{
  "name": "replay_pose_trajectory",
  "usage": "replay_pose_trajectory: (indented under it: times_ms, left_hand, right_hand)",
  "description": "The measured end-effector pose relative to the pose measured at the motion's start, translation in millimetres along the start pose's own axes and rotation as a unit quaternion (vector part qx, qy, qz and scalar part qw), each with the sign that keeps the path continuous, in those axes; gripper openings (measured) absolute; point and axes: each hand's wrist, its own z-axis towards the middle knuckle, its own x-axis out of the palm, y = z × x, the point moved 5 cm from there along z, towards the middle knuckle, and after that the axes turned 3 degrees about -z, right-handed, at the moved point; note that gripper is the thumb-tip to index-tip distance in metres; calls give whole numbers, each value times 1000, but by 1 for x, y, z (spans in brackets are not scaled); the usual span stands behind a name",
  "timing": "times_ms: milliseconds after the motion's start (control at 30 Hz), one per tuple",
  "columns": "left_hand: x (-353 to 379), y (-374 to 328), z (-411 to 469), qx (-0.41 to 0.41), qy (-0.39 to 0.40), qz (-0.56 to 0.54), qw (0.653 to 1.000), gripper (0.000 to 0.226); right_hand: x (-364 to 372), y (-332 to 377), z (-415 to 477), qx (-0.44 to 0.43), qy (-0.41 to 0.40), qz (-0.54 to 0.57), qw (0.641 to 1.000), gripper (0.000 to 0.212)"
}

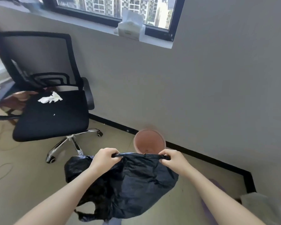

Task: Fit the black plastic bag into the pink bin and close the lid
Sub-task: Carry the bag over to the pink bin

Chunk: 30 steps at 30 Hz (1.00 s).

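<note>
Between two raised hands, a black plastic bag (136, 181) hangs stretched by its top edge, crumpled and drooping toward the floor. Left hand (104, 159) and right hand (172, 159) each have fingers curled tight, pinching that edge. Just beyond the bag stands a pink bin (150, 141), open-topped and seemingly empty, though blurred, against the grey wall. Farther left, a black office chair (52, 111) holds a crumpled white tissue (50, 97). A tissue pack (130, 28) rests on the windowsill.
</note>
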Motion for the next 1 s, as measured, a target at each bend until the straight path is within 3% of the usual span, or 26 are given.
replay_pose_trajectory:
  times_ms: [467, 700, 1000]
  left_hand:
    - [77, 33, 146, -32, 129, 80, 988, 19]
    - [172, 104, 208, -50, 132, 71, 987, 14]
    - [335, 239, 320, 12, 147, 140, 979, 12]
  right_hand:
    - [52, -94, 89, 195, -64, 57, 977, 19]
    - [116, -191, 164, 184, -117, 3, 976, 23]
    - [269, -355, 279, 170, -149, -41, 973, 20]
